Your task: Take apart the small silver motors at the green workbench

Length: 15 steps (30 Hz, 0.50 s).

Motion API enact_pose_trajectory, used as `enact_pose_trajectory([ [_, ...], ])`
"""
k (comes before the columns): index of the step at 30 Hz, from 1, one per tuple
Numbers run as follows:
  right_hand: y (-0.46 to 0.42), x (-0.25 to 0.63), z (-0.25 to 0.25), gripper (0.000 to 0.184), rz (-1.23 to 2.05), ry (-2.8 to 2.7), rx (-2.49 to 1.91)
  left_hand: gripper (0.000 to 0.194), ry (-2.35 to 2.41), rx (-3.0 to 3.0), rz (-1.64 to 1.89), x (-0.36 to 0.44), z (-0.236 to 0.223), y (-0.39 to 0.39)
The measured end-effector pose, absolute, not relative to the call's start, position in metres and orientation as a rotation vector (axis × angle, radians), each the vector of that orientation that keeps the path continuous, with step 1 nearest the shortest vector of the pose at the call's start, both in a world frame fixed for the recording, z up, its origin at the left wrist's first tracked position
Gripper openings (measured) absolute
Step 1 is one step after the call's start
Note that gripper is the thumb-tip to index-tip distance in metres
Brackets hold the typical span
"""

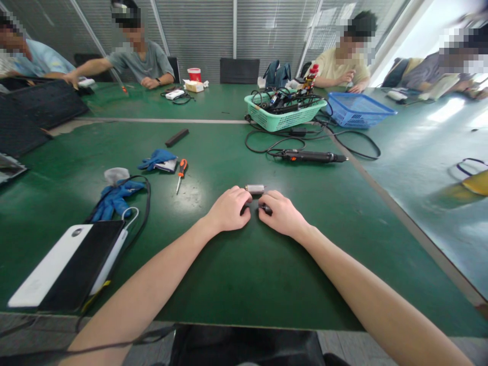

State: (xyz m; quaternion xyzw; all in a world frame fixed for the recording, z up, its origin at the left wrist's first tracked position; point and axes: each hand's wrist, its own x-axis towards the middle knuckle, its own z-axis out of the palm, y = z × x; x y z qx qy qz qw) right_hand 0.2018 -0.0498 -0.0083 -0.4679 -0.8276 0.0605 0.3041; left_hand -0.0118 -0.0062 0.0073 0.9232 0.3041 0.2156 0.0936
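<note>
My left hand (231, 208) rests on the green table (297, 284) with its fingers curled round a small dark piece that is mostly hidden. Across a narrow gap, my right hand (282, 213) is closed on a small black rounded part (266, 209), whose end pokes out by the thumb. Just beyond both hands lies a short silvery metal cylinder (254, 189), close to the fingertips. Left of my hands is a screwdriver (182, 172) with an orange and black handle. A black electric screwdriver (312, 156) lies farther off to the right.
Blue gloves (114, 197) and a white-and-black power bank (68, 267) with cables lie at the left. A dark bar (177, 138) sits farther back. A green basket (285, 119) full of tools and a blue basket (360, 113) stand at the back; several people sit around.
</note>
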Motion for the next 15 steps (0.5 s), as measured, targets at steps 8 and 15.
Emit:
enact_pose_trajectory([
  [8, -0.022, 0.321, -0.017, 0.011, -0.049, -1.916, -1.821, 0.013, 0.898, 2.730, 0.635, -0.016, 0.006, -0.007],
  [15, -0.046, 0.448, -0.032, 0.032, -0.264, -1.237, -2.541, 0.012, 0.906, 2.729, 0.633, -0.019, 0.005, -0.006],
])
